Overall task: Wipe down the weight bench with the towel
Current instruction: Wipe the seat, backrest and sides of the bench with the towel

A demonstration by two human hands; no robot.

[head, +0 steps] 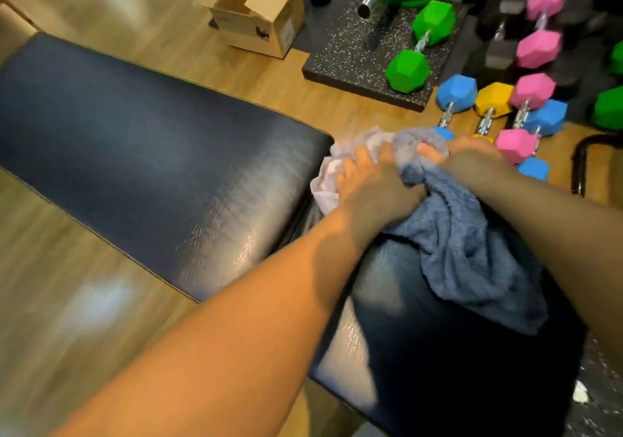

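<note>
At the gap between the two dark pads of the weight bench [141,153], the blue-grey towel [472,251] lies bunched up. Its upper part sits at the far edge of the nearer pad, and the rest trails down across that pad toward the person. Both hands are on it. The left hand [374,190], its arm reaching in from the lower left, has its fingers [350,166] curled into the paler folds at the towel's left end, gripping them. The right hand [472,160] sits just beside it (motion blur makes it hard to say whether the two hands touch), its fingers likewise closed on the cloth at the top of the bunch. The long pad stretches away to the left, shiny under the light. Beyond the hands, on the wooden floor [67,268], lies a cluster of coloured dumbbells [526,112] in pink, blue and yellow. A green dumbbell [421,45] rests on a speckled black mat [350,55]. An open cardboard box [256,15] sits farther back, beside the mat.
</note>
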